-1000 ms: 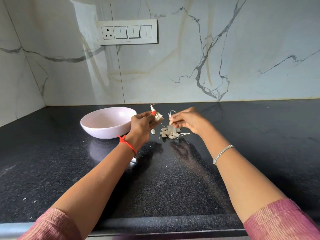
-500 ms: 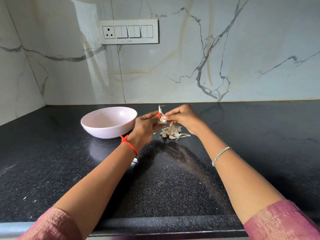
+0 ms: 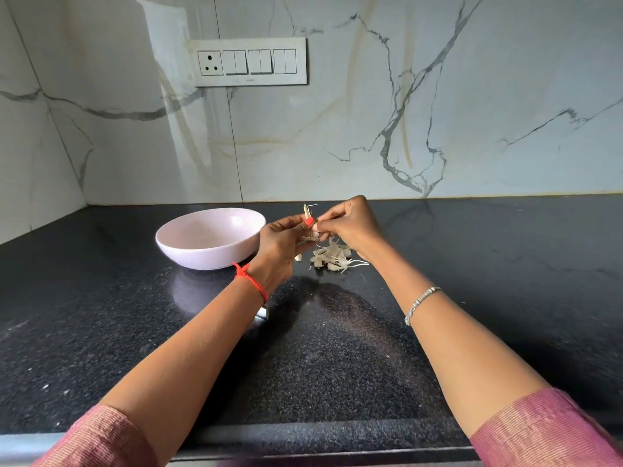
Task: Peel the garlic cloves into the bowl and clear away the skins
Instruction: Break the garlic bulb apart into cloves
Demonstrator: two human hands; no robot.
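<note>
My left hand (image 3: 281, 239) and my right hand (image 3: 350, 227) meet above the black counter, both pinching one garlic clove (image 3: 308, 219) with its papery skin sticking up. Below them lies a small heap of garlic cloves and skins (image 3: 333, 257) on the counter, with one loose piece (image 3: 298, 258) just to its left. A pale pink bowl (image 3: 202, 254) stands left of my hands; I see nothing clearly inside it.
The black speckled counter (image 3: 337, 348) runs to a marble wall behind and a side wall at left. A switch panel (image 3: 249, 62) sits on the back wall. A small shiny metal object (image 3: 262, 313) peeks out under my left forearm.
My right hand has come left from the heap to join my left hand on the clove. Both hands have risen slightly together.
</note>
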